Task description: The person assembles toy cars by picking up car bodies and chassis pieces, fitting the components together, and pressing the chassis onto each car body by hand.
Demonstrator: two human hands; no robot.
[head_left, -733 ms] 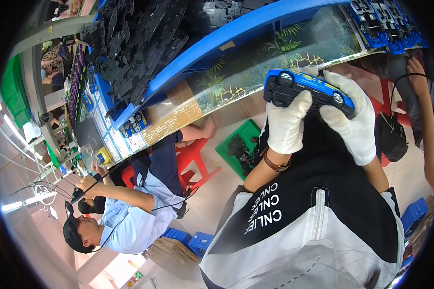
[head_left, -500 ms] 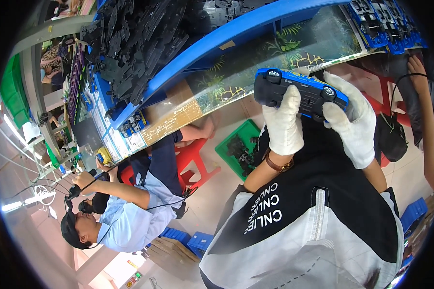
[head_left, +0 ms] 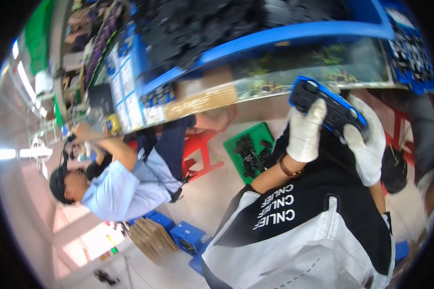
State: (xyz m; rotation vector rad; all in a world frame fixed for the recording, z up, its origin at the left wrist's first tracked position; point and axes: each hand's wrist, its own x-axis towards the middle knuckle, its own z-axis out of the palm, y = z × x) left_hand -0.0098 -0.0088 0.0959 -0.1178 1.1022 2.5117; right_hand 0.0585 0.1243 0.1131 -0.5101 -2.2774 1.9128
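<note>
A blue toy car (head_left: 336, 111) is held in front of me, its black underside with the wheels turned toward me. My left hand (head_left: 305, 135), in a white glove, grips one end with the thumb pressed across the underside. My right hand (head_left: 370, 147), gloved too, closes around the other end, thumb on the near edge and fingers behind. Most of the fingers of both hands are hidden by the car. The car is tilted, its left end higher, just off the table's near edge.
A large blue bin (head_left: 255, 39) heaped with black plastic parts stands on the table (head_left: 202, 102). More blue toy cars (head_left: 412, 60) lie at the far right. Below are a green tray (head_left: 232, 147) of black parts and a red stool (head_left: 205, 151). A person in light blue (head_left: 125, 180) sits to the left.
The whole view has swung, so the table and bin appear shifted right. The car tilts more steeply in the picture, and both hands still hold it.
</note>
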